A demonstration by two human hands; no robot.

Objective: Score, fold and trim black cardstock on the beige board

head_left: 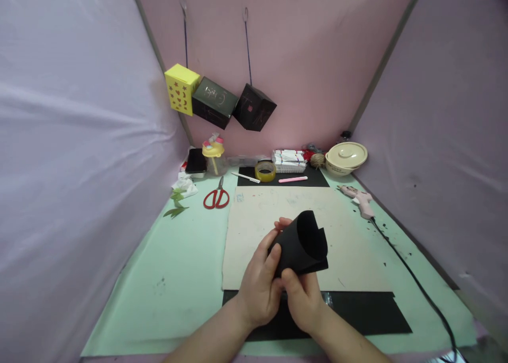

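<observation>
A sheet of black paper (289,245), curled into a tube with overlapping edges, is held between both hands above the white board (254,236). My left hand (260,283) wraps its left side, fingers closed round it. From below, my right hand (304,297) grips the lower edge with the thumb in front; some of its fingers are hidden behind the paper. The tube tilts, its open end facing up and to the right. Under my wrists, a larger piece of black card (361,312) lies along the front of the table.
Red-handled scissors (216,198) and green leaves (175,210) lie at left. A yellow tape roll (265,171), a pink pen (292,179) and a box of markers (289,162) sit at the back. A pink glue gun (359,201) with its cord (416,283) is at right. Boxes (214,102) hang above.
</observation>
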